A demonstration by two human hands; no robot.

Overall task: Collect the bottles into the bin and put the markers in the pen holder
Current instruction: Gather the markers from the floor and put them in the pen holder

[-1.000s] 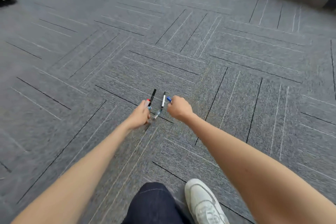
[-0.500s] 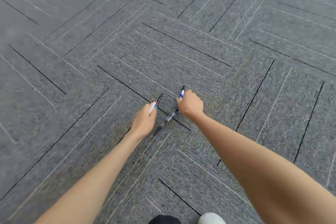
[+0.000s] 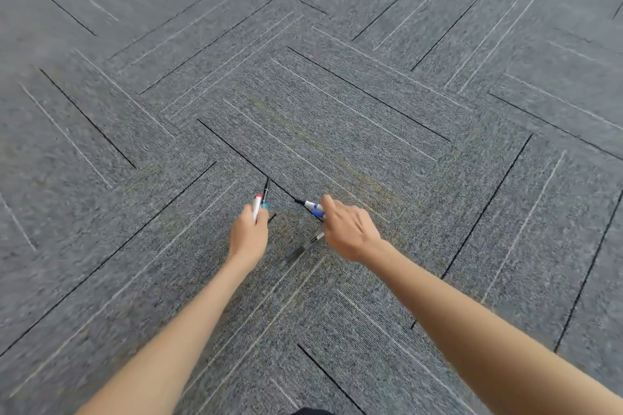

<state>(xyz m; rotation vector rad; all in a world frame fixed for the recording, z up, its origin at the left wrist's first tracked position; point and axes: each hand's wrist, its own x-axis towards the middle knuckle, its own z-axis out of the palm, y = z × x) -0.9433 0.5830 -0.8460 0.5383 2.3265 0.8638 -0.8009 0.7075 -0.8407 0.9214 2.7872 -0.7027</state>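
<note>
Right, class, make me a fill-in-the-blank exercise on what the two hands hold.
1. The left hand grips ____ with red, teal and black ends.
2. The right hand holds a marker with a ____ band.
3. Everything lies over a grey ____.
4. The number of bottles in view is ____.

Missing words: markers; blue; carpet; zero
</note>
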